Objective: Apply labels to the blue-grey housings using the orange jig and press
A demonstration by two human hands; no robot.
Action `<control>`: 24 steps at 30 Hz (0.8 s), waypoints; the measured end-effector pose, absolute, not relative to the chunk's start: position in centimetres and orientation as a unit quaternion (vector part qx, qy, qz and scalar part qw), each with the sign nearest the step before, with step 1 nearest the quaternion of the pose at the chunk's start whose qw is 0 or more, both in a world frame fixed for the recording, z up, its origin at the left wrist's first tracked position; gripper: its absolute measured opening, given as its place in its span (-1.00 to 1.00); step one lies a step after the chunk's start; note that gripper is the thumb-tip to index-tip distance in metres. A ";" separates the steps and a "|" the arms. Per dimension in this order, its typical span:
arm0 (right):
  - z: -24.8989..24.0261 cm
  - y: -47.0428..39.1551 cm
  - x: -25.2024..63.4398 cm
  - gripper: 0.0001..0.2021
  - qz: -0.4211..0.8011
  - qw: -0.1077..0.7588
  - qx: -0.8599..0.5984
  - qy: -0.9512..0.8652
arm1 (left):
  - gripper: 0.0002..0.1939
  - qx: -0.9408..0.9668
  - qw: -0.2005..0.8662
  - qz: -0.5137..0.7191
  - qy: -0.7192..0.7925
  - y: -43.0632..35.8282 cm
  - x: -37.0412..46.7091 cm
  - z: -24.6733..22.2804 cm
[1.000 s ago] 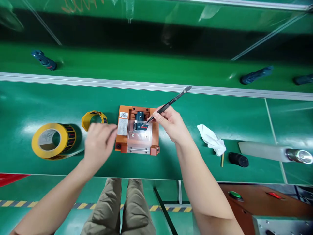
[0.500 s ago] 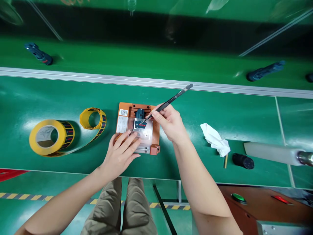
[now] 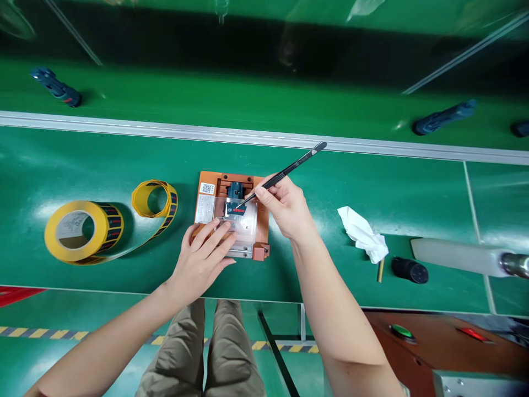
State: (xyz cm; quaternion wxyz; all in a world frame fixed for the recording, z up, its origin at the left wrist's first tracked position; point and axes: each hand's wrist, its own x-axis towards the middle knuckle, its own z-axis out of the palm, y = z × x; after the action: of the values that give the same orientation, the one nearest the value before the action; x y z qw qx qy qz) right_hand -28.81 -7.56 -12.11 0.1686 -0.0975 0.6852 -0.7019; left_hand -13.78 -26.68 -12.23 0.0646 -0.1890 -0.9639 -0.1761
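Observation:
Pinched in my right hand [image 3: 286,208] is a pair of dark tweezers [image 3: 291,167], its tip slanting down to a BOSCH label [image 3: 236,209]. That label is over a dark blue tool housing [image 3: 235,191] seated in an orange fixture [image 3: 263,220]. A clear plastic plate [image 3: 243,237] covers the lower part of the fixture. My left hand [image 3: 206,253] lies with fingers spread on the plate. Whether the label touches the housing I cannot tell. A printed paper and a code sticker are on the fixture's left side.
Left of the fixture stands a yellow label roll [image 3: 76,231], its strip running to a loose coil [image 3: 151,198]. To the right are a crumpled white tissue [image 3: 363,234], a black cylinder [image 3: 409,270] and a pale tapered tool [image 3: 457,257]. Blue power tools [image 3: 444,117] stand beyond the metal rail [image 3: 264,144].
The whole view has shifted slightly. Both hands, the tweezers and the label keep nearly the same places on the fixture. The blue tools beyond the rail appear slightly further left.

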 end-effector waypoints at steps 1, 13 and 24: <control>-12.1 -7.6 -28.8 -0.71 -0.703 0.169 -0.096 0.684 | -0.49 -0.189 0.063 -0.174 -0.964 -26.7 -13.8 -12.1; -12.3 -7.4 -29.1 -0.74 -0.708 0.169 -0.109 0.677 | -0.44 -0.213 0.014 -0.127 -0.969 -27.0 -15.7 -10.8; -12.0 -7.4 -29.7 -0.73 -0.700 0.186 -0.115 0.680 | -0.37 -0.211 -0.009 -0.125 -0.969 -27.1 -16.3 -10.4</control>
State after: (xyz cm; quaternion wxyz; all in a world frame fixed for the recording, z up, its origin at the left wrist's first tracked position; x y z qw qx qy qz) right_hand -29.66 -7.38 -12.04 0.1864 -0.1147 0.6798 -0.7000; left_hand -16.32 -27.11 -10.40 -0.0086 -0.2110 -0.9694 -0.1252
